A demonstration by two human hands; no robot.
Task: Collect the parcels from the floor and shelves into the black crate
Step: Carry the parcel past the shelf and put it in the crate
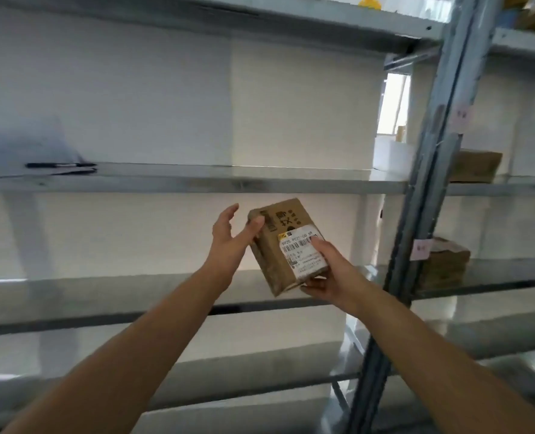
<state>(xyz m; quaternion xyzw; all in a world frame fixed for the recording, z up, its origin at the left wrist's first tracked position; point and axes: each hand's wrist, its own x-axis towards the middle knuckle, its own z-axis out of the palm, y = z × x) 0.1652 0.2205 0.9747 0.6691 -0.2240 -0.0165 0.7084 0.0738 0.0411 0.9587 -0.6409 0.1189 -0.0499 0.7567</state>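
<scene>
Person stands facing metal shelving, both arms stretched fwd. Small brown cardboard parcel (275,249) is held in the air in front of the shelves, tilted, top leaning away and to the right, not touching any shelf. White shipping label (303,256) w/ barcode faces the camera.

R hand (332,272) grips the parcel's lower right corner: thumb (317,242) lies on the label, fingers curl under the bottom edge.

L hand (228,242) is spread, fingers straight and pointing up, clear of the box. Only its thumb (255,227) touches, at the parcel's upper left corner. No wrap around the box on that side.

The parcel hangs just below the mid shelf (197,183) and above the next shelf down. A black pen (59,165) lies on the mid shelf far left, on some pale sheets, blurry.

Grey upright (429,183) splits off the next bay to the right and carries two pink tags (461,115), text unreadable. In that bay a flat brown parcel (476,166) sits at mid-shelf level, and a stack of brown parcels (444,264) sits one level lower. Yellow item (369,1) on the top shelf, cropped, can't tell what it is.
</scene>
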